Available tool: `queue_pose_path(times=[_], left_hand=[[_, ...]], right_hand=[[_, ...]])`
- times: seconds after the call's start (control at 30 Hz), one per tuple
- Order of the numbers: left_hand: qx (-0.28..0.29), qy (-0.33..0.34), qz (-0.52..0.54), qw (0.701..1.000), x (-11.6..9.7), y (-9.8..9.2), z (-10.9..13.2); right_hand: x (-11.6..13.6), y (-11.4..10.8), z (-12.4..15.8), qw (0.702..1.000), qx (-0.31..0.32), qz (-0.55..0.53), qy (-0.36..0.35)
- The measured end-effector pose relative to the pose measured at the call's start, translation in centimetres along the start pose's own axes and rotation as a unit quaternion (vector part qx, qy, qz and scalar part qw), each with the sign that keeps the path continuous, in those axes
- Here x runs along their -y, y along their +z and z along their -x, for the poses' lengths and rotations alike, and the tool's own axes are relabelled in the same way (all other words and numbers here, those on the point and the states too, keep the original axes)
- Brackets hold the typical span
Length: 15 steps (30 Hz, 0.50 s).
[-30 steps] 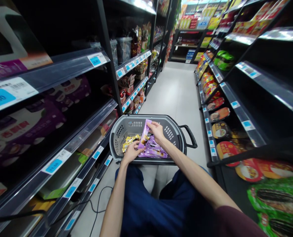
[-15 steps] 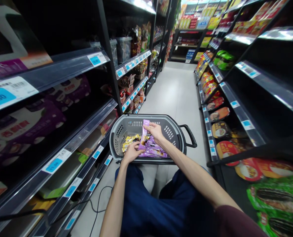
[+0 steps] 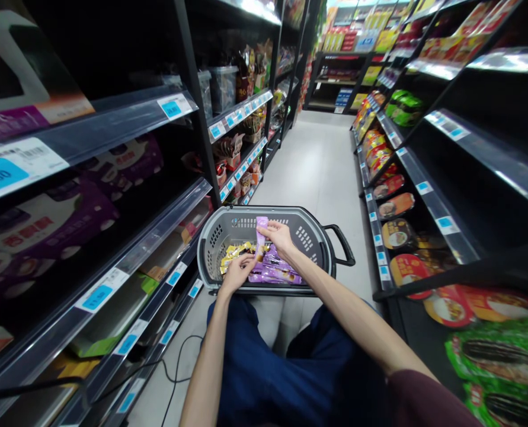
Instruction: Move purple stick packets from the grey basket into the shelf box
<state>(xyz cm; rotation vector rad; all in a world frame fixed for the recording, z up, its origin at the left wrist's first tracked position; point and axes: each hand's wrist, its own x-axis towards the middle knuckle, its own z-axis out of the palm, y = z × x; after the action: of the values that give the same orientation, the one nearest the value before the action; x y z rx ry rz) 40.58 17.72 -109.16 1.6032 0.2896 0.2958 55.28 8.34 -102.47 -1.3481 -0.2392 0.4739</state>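
Observation:
A slim purple stick sachet (image 3: 261, 223) stands nearly upright above the basket. My right hand (image 3: 280, 238) pinches it near the top between thumb and fingers. At its lower end, the fingertips of my left hand (image 3: 238, 271) close on the sachet. Both hands are over a grey shopping basket (image 3: 267, 210) with perforated walls and a black handle. Inside it, several purple sachets (image 3: 276, 275) lie at the right and yellow packets (image 3: 232, 254) at the left. My hands hide part of the contents.
Shelves with price tags (image 3: 98, 293) line the left side, holding purple multipacks (image 3: 45, 228). The right shelves carry bowl-shaped packs (image 3: 409, 274) and green bags (image 3: 499, 356). A black cable (image 3: 175, 379) lies on the floor at lower left. The aisle floor (image 3: 310, 148) runs ahead.
The sachet has turned slightly more upright, its top shifting a little left. My left fingers have moved slightly up and right along its lower end. The basket has stayed put.

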Motion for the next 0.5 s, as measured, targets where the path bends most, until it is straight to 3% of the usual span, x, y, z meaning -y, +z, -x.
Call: queue_pose_path(times=[0.27, 0.5], left_hand=[[-0.087, 0.001, 0.036, 0.996, 0.8, -0.3, -0.6], [-0.111, 0.012, 0.036, 0.993, 0.9, -0.3, -0.6]], right_hand=[[-1.7, 1.1, 1.9, 0.992, 0.126, 0.03, 0.004], [-2.2, 1.2, 2.0, 0.992, 0.118, 0.037, -0.014]])
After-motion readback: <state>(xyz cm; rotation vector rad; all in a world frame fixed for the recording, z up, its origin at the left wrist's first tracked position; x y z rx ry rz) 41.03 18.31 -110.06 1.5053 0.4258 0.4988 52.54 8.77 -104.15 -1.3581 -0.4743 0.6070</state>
